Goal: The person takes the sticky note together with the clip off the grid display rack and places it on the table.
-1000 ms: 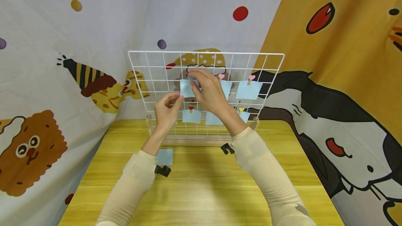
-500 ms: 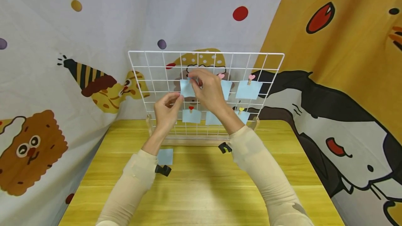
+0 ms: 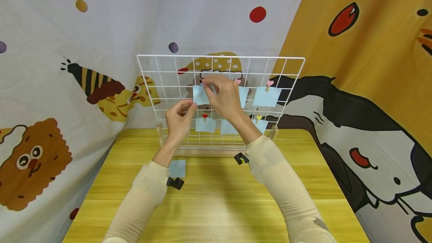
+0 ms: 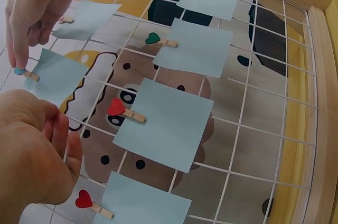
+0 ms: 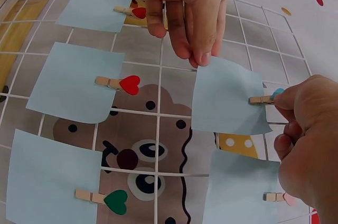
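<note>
Pinching is the work of both our hands: our right hand (image 3: 224,98) has a narrow grip on the blue-heart clip (image 5: 260,99), and our left hand (image 3: 179,117) holds the blue note (image 3: 200,96) by its corner at about seven o'clock. We have this note against the white wire grid (image 3: 221,56), a little toward nine o'clock from its middle. In the head view, the clip is at twelve o'clock on the note, over its upper edge. We cannot tell if its mouth bites both paper and wire, because our fingers hide part of it.

To do this step well, we should judge by the neighbours. At three o'clock, partly behind our right hand, is the note with a pink heart (image 3: 237,82); at six o'clock is the lower note (image 3: 206,125) with a red heart (image 3: 205,116). We do well to keep the left pinch light and steady, so the paper stays flat and level with its row. The clip should go straight down over paper and wire together, and we should feel it bite before we loosen either hand; otherwise, the note may tilt or slip. One loose note (image 3: 177,168) lies on the table (image 3: 209,198), toward seven o'clock.
</note>
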### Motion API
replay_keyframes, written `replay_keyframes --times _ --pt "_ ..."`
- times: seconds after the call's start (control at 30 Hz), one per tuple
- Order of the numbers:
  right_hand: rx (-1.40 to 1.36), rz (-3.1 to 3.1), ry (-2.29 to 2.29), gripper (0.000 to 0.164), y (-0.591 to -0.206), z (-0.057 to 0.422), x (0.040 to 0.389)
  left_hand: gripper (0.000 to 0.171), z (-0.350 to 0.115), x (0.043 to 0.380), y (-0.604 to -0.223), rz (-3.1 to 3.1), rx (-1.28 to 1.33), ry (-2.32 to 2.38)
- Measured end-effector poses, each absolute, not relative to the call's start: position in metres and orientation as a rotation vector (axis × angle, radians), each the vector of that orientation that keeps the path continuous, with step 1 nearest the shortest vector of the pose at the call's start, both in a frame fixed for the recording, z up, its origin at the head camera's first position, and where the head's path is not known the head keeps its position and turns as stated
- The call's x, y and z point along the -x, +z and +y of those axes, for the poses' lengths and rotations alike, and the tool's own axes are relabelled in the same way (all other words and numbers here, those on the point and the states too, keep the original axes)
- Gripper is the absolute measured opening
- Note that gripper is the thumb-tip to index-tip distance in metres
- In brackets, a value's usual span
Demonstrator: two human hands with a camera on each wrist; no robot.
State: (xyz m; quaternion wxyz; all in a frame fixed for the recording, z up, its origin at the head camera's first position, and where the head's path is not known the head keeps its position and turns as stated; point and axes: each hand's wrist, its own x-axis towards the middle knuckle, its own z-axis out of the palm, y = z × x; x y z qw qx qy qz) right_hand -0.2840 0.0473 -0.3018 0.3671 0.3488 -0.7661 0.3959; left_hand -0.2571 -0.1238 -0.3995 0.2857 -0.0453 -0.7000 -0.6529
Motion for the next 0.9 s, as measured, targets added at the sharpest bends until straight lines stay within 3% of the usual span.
replay_keyframes --times 0.9 --pt "-0.842 -1.967 1.063 0.010 -0.3015 0.0488 0.2829 0.014 -0.1255 0.2550 -0.3993 -1.917 0.115 -1.727"
